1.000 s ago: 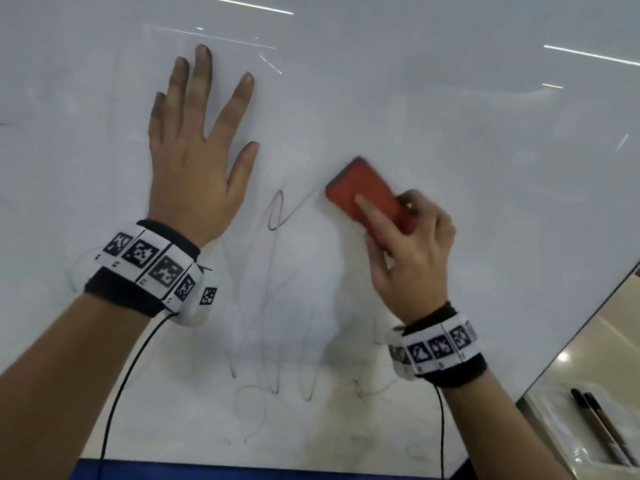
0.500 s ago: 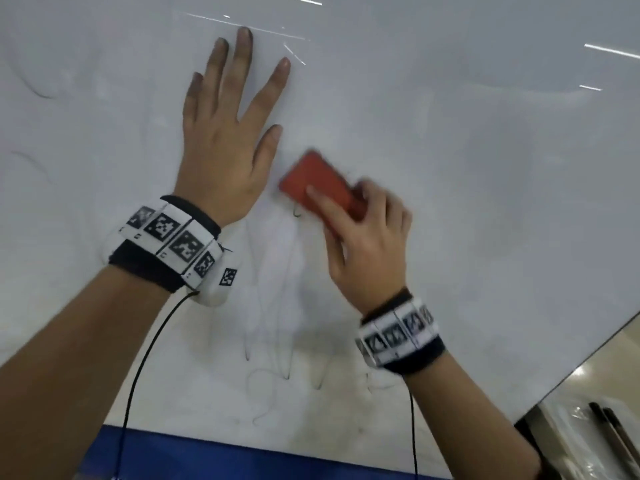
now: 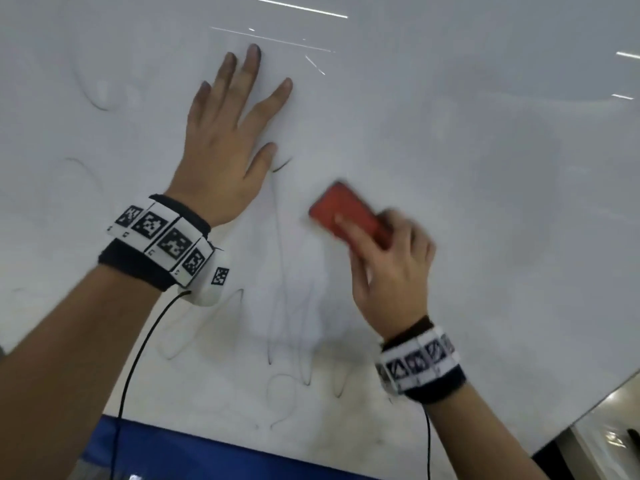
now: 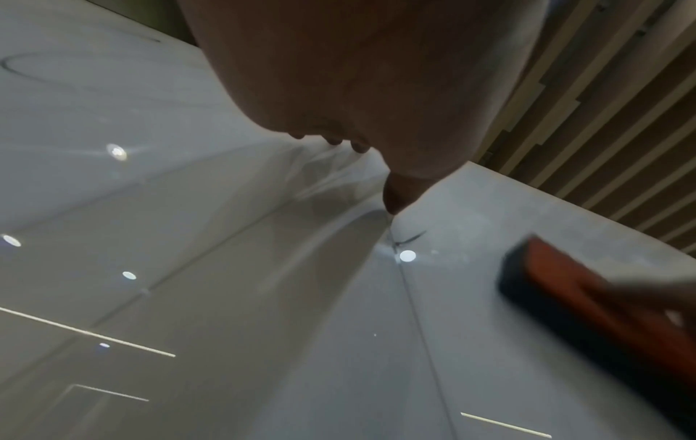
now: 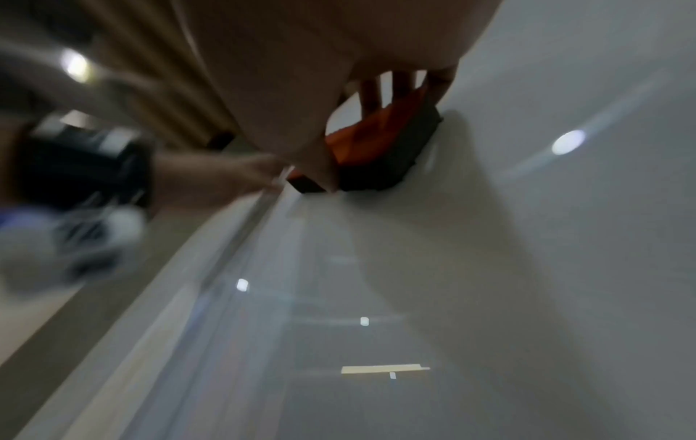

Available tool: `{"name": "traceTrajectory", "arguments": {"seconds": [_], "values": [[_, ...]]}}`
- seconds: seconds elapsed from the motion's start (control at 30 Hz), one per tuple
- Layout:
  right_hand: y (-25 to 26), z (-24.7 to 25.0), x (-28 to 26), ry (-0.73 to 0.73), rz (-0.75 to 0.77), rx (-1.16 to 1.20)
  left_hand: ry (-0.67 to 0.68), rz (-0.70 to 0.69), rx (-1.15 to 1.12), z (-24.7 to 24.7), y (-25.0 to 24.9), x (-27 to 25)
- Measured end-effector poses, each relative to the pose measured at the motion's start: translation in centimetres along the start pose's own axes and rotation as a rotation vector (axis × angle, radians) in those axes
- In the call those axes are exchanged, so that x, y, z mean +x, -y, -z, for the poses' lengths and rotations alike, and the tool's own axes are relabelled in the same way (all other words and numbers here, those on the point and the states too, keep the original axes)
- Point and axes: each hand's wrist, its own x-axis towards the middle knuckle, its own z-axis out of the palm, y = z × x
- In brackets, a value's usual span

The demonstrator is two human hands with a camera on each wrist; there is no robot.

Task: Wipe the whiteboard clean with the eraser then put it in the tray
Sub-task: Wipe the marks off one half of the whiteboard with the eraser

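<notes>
A white whiteboard [image 3: 485, 168] fills the head view, with thin dark marker scribbles [image 3: 287, 341] in its lower middle. My right hand [image 3: 384, 268] grips a red eraser [image 3: 346, 211] with a dark felt base and presses it flat on the board, right of the scribbles. In the right wrist view the eraser [image 5: 380, 148] sits under my fingers, felt side against the board. My left hand [image 3: 228, 140] lies flat on the board with fingers spread, up and left of the eraser. In the left wrist view the eraser [image 4: 587, 300] shows at right.
A blue strip [image 3: 207, 452] runs along the board's lower edge. A tray [image 3: 609, 434] with a dark marker shows at the lower right corner. More faint curved marks [image 3: 93, 98] lie at the board's upper left. Cables hang from both wristbands.
The eraser swept left toward my left thumb, then back right and down. The loop of ink near the thumb is mostly gone. The view has shifted, so my left hand appears further right.
</notes>
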Motion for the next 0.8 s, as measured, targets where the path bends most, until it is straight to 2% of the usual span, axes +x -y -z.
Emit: {"name": "traceTrajectory", "arguments": {"seconds": [0.07,0.13,0.2,0.27,0.33,0.47,0.53,0.67,0.73,0.8], "values": [[-0.1,0.7,3.6,-0.091,-0.106,0.021,-0.019,0.01,-0.018,-0.1,0.2,-0.1],[0.0,0.5,3.5,-0.118,-0.146,0.007,-0.034,0.011,-0.019,-0.1,0.3,-0.3],[0.5,-0.7,0.0,-0.064,-0.071,-0.006,-0.04,0.013,-0.018,-0.1,0.3,-0.3],[1.1,-1.7,-3.8,0.069,0.086,-0.035,-0.034,0.021,-0.013,-0.2,0.3,-0.4],[1.0,-1.4,-3.5,0.132,0.155,-0.044,-0.03,0.024,-0.004,-0.3,0.3,-0.4],[0.3,0.5,1.8,-0.064,-0.098,0.035,-0.028,0.013,0.001,-0.5,0.5,-0.3],[0.3,0.2,1.3,-0.093,-0.138,0.039,-0.035,0.016,0.004,-0.5,0.5,-0.3],[1.9,-1.9,-5.0,0.116,0.048,0.028,-0.025,0.01,0.026,-0.4,0.5,-0.4],[2.7,-2.0,-3.7,0.161,0.07,0.039,-0.014,-0.008,0.049,0.0,1.0,-0.3],[4.1,-1.3,0.9,0.095,-0.002,0.058,0.002,-0.041,0.061,0.7,1.7,0.0]]}}
